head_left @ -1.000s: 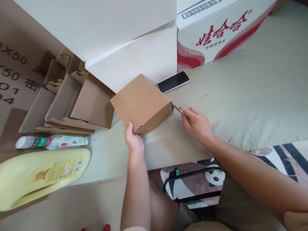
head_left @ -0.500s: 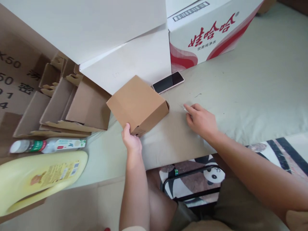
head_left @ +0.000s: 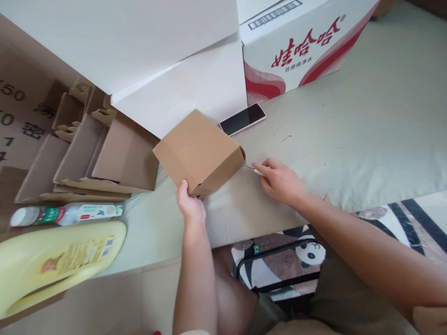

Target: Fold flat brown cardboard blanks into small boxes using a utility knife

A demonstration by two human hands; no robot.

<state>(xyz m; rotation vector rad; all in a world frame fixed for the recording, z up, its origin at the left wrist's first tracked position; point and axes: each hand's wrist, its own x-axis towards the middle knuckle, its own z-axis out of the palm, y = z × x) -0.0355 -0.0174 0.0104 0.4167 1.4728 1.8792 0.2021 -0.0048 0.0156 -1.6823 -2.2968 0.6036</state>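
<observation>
Counting two hands, one cardboard box [head_left: 197, 149], one thin tool [head_left: 254, 170], one phone [head_left: 242, 119], one clear bottle [head_left: 73, 214] and one yellow jug [head_left: 63, 263]; gripping the cardboard box, just left of the view's middle, with the left hand [head_left: 190, 203] at its six o'clock, laying the thumb over the top edge and tucking the other fingers out of sight below, without being able to tell their spread; closing the right hand [head_left: 279, 181] around the thin tool at half past three from the box, stretching the index finger along it and aiming the slim tip at the box's near-three-o'clock corner, just beside it, without being able to tell contact from a narrow gap.

Showing matte, smooth brown faces and squared edges on the box; holding it on or over a pale, softly creased cloth-covered surface [head_left: 366, 130]; lying at two o'clock from it, the flat glossy-black phone; standing farther out that way, one red-lettered white carton [head_left: 307, 58]; rising at twelve, smooth white cardboard [head_left: 181, 93]; leaning at nine, several notched brown cardboard pieces [head_left: 120, 156], overlapping too much for counting; lying toward half past eight, the slender capped bottle; lying at eight, the rounded plastic jug; showing between four and five, one panda-printed article [head_left: 275, 272] with black bars.
</observation>
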